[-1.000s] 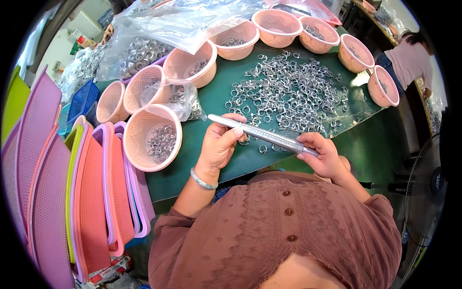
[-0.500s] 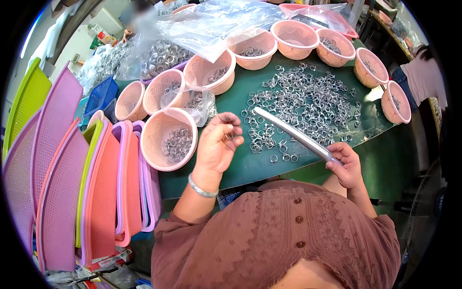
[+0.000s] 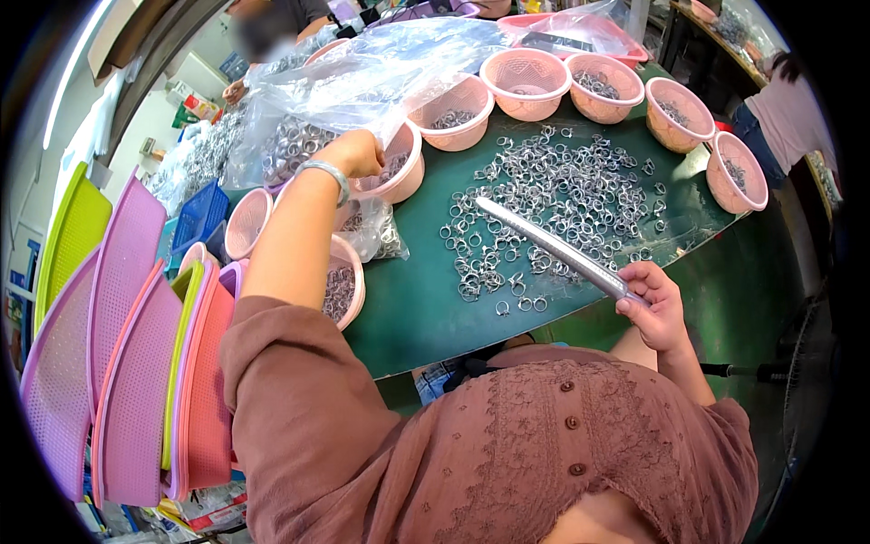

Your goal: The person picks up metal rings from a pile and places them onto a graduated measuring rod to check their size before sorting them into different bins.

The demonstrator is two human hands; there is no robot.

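My right hand [image 3: 654, 306] grips the thick end of a silver tapered ring mandrel [image 3: 555, 247]. Its thin end points up and left over a loose pile of silver rings [image 3: 589, 177] on the green table [image 3: 408, 313]. No ring shows on the mandrel. Out at the end of my stretched left arm, my left hand [image 3: 358, 152] is over a pink basket [image 3: 415, 172] that has rings inside. Its fingers are curled downward, and whatever they may hold is hidden. A clear bag of rings [image 3: 385, 234] lies just below that basket, partly behind my forearm.
More pink baskets [image 3: 526, 83] with rings curve along the table's far edge. A large plastic bag [image 3: 362, 59] covers part of the back. Colourful perforated baskets [image 3: 136, 381] stand stacked at left. One person is at the far left, another [image 3: 788, 118] at the right.
My left hand has moved up and away, from beside the ring pile to the far basket, and its fingers have curled. The right hand keeps the mandrel nearly still. The view has shifted slightly.
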